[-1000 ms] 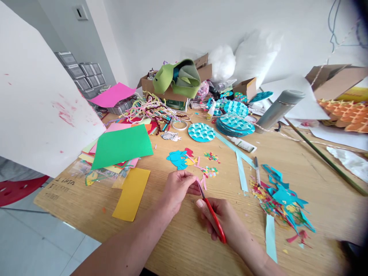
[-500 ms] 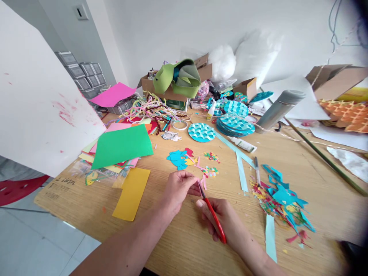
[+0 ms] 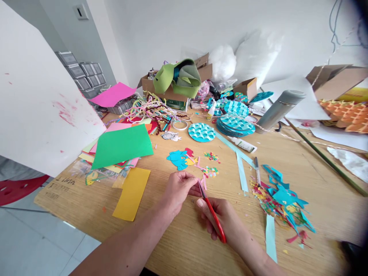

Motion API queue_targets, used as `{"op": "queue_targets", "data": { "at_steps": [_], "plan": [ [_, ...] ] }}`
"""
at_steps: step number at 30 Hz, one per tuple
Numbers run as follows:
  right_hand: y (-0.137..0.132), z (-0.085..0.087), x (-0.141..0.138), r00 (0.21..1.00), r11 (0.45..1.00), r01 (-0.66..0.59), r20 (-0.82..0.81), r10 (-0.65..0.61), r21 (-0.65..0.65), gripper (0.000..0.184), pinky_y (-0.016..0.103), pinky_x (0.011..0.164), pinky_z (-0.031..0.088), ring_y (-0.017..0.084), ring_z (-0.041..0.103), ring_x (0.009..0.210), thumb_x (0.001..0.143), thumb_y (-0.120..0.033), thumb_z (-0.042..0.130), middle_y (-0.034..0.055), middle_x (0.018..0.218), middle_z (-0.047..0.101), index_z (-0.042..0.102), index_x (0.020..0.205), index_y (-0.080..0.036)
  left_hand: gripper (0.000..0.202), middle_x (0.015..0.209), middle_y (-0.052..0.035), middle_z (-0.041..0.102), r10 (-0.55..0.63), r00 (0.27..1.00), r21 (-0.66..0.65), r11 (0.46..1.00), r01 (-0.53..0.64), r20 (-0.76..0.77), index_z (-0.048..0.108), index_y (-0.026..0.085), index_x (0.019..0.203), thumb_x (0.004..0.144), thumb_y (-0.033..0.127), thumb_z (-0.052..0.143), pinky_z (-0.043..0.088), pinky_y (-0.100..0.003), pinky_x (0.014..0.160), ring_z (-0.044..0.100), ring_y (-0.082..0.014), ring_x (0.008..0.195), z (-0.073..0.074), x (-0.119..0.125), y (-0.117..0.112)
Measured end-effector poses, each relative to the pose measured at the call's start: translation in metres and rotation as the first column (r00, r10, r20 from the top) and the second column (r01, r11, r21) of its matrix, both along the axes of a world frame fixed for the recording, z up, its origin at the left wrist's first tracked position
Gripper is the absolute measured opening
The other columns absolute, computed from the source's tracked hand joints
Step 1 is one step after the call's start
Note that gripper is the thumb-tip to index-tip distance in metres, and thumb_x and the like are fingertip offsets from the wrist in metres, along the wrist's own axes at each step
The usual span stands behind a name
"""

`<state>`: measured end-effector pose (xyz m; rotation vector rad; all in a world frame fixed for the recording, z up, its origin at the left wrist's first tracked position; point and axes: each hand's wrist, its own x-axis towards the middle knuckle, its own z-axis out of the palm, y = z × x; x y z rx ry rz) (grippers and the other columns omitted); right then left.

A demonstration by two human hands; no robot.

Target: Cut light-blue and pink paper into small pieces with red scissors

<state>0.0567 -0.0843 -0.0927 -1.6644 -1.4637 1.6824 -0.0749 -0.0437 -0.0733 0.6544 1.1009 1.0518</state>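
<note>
My right hand (image 3: 220, 216) grips red-handled scissors (image 3: 212, 211), their blades pointing up and left to the fingertips of my other hand. My left hand (image 3: 179, 188) is closed in a pinch by the blade tips; whatever sits between its fingers is too small to make out. Just beyond lie blue paper fish (image 3: 177, 158), a yellow cut-out (image 3: 190, 161), a red cut-out (image 3: 189, 152) and thin pink paper strips (image 3: 204, 181). Small heaps of colourful paper bits (image 3: 212, 171) rest beside them.
Green paper (image 3: 123, 146) tops a paper stack at left, near a yellow sheet (image 3: 132, 193). Paper scraps (image 3: 284, 199) and a pen (image 3: 257, 170) lie at right. Behind are blue wavy discs (image 3: 201, 132), a glue bottle (image 3: 243, 144), a grey flask (image 3: 280, 110) and a long stick (image 3: 324, 157).
Both hands stay nearly in place. The scissors have shifted very slightly at the left fingertips; nothing else has visibly moved.
</note>
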Motion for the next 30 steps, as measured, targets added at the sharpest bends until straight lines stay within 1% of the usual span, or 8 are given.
{"op": "queue_targets", "data": {
  "at_steps": [5,15,21,30],
  "plan": [
    [-0.0008,0.0018,-0.0012,1.0,1.0,0.018,-0.014,-0.018,-0.005,0.061,0.017,0.03,0.028,0.006,0.041,0.027,0.07,-0.079,0.047,-0.0048,0.036,0.046,0.043,0.056,-0.02,0.008,0.054,-0.002,0.065,0.012,1.0,-0.011,1.0,-0.012,0.004,0.059,0.014,0.061,0.064,0.02,0.064,0.052,-0.024,0.053,0.062,-0.0129,0.048,-0.001,0.0004,0.0007],
    [-0.0006,0.0008,-0.0005,0.999,1.0,0.026,-0.031,-0.026,-0.008,0.062,0.017,0.029,0.026,0.007,0.041,0.027,0.069,-0.08,0.046,-0.005,0.035,0.046,0.044,0.057,-0.02,0.01,0.056,-0.0034,0.066,0.003,1.0,-0.034,0.999,-0.002,0.005,0.058,0.014,0.065,0.066,0.022,0.064,0.052,-0.024,0.051,0.062,-0.0128,0.048,-0.0001,-0.0018,0.0017],
    [-0.0016,-0.0008,0.0007,0.999,1.0,0.017,-0.033,-0.016,0.002,0.06,0.017,0.03,0.027,0.007,0.041,0.027,0.071,-0.078,0.046,-0.005,0.037,0.047,0.044,0.058,-0.02,0.012,0.056,-0.0032,0.066,-0.005,1.0,-0.01,1.0,0.005,0.006,0.057,0.014,0.067,0.064,0.022,0.065,0.052,-0.024,0.051,0.062,-0.0129,0.048,-0.0031,-0.0021,0.0018],
    [0.0002,-0.0032,0.001,1.0,1.0,0.004,-0.028,-0.004,0.0,0.061,0.016,0.03,0.028,0.007,0.043,0.028,0.07,-0.079,0.046,-0.0039,0.038,0.05,0.045,0.059,-0.02,0.01,0.057,-0.0023,0.067,-0.021,0.999,0.019,1.0,0.022,-0.031,0.059,0.013,0.065,0.067,0.022,0.064,0.053,-0.024,0.054,0.063,-0.0123,0.05,-0.0047,-0.002,0.0004]
  ]
}}
